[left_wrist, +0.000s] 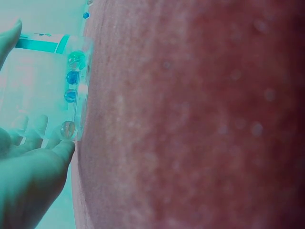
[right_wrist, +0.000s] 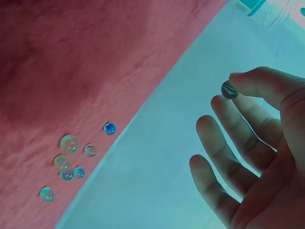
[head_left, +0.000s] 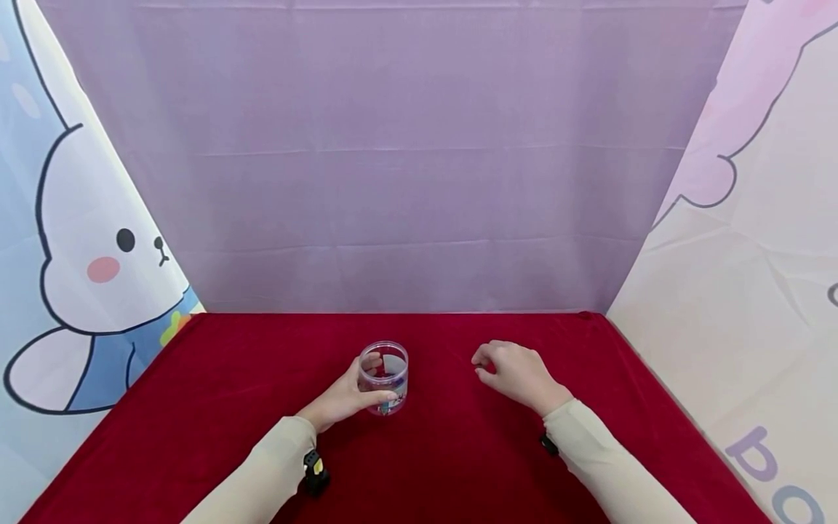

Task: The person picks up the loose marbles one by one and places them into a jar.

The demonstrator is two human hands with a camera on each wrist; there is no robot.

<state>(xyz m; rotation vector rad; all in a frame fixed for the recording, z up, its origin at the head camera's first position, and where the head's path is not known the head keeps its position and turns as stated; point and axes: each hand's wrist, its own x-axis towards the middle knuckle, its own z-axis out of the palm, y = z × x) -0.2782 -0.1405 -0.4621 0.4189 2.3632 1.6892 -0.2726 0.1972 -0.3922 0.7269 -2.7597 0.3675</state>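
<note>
My left hand (head_left: 343, 400) grips a clear plastic jar (head_left: 401, 378) near the middle of the red cloth, thumb in front and fingers behind it. The open mouth of the jar faces up. Several marbles, among them a blue marble (left_wrist: 72, 78) and a clear marble (left_wrist: 68, 129), lie on its bottom in the left wrist view. To the right of the jar and apart from it, my right hand (head_left: 520, 371) pinches a dark marble (right_wrist: 229, 89) between thumb and index finger, the other fingers spread loosely.
Several loose marbles lie on the red cloth in the right wrist view, including a bright blue one (right_wrist: 109, 128) and a larger clear one (right_wrist: 69, 143). A purple curtain (head_left: 406, 160) hangs behind the table (head_left: 216, 407), with printed sheets (head_left: 740, 306) along both sides.
</note>
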